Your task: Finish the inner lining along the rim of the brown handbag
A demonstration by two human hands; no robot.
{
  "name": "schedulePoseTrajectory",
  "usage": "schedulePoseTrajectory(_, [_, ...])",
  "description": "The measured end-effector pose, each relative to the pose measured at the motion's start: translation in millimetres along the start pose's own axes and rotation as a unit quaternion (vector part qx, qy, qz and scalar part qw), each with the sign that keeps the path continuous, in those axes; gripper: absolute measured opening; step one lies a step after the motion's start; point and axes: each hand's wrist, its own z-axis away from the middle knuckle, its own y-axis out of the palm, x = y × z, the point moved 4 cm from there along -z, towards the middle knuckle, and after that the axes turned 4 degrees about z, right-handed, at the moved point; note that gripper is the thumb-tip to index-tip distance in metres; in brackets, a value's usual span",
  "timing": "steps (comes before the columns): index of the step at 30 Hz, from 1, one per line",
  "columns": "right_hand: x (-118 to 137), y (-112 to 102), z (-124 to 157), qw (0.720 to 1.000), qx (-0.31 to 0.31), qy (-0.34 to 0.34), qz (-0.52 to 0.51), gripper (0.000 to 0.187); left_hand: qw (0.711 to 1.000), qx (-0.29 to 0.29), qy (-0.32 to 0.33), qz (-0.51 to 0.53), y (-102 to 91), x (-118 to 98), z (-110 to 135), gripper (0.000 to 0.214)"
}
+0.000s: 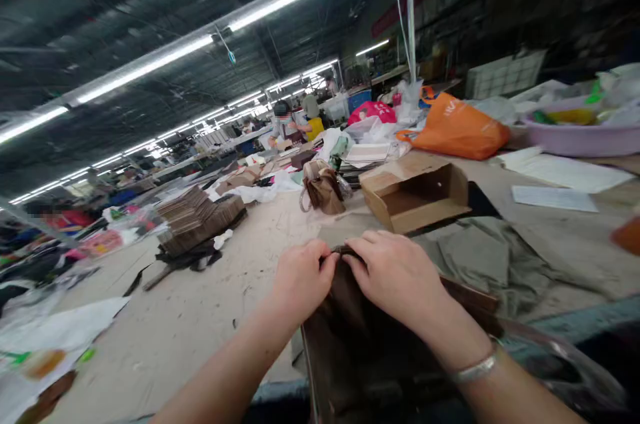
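My left hand [303, 275] and my right hand [393, 271] meet at the top edge of a dark brown leather-like piece [360, 351]. Both pinch that edge between thumb and fingers, close together. The piece hangs down toward my body, and its lower part is dark, so I cannot tell its full shape. Just beyond my hands, a small brown bag [324, 187] stands on the table. To the right of it, an open cardboard box [415, 191] lies with its opening toward me. Grey-green cloth [490, 257] is spread beside my right forearm.
Stacked brown pieces [197, 221] lie left on the table [200, 324]. An orange bag [455, 125] and a lilac basin [585, 137] filled with items sit at the right. White sheets [65, 337] cover the left front. Another person [290, 127] works further back.
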Motion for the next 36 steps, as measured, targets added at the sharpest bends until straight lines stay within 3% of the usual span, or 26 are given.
schedulePoseTrajectory(11, [3,6,-8,0.999,-0.02,-0.011,0.025,0.019,1.0,-0.02,-0.006,0.004,-0.9,-1,-2,0.019])
schedulePoseTrajectory(15, [-3,6,-7,1.0,0.002,0.0,0.012,0.02,0.994,-0.025,-0.023,0.108,-0.2,4,2,0.012])
schedulePoseTrajectory(18, [-4,6,-6,1.0,0.017,-0.007,0.0,0.018,0.981,-0.036,-0.042,0.187,-1.7,9,9,0.04])
schedulePoseTrajectory(21, [0,7,-7,1.0,0.019,-0.018,-0.001,0.017,0.986,0.018,-0.063,0.152,-2.5,11,18,0.069])
schedulePoseTrajectory(25, [7,10,-9,0.999,0.012,-0.036,-0.001,0.02,0.989,0.084,-0.099,0.074,-5.0,20,26,0.063])
schedulePoseTrajectory(30, [5,3,-5,1.0,-0.001,-0.031,0.002,0.019,0.988,0.127,-0.023,0.08,-4.4,31,19,0.052])
schedulePoseTrajectory(36, [0,-2,0,1.0,0.001,-0.003,0.019,0.019,0.982,0.1,0.128,0.099,-9.9,18,10,0.032])
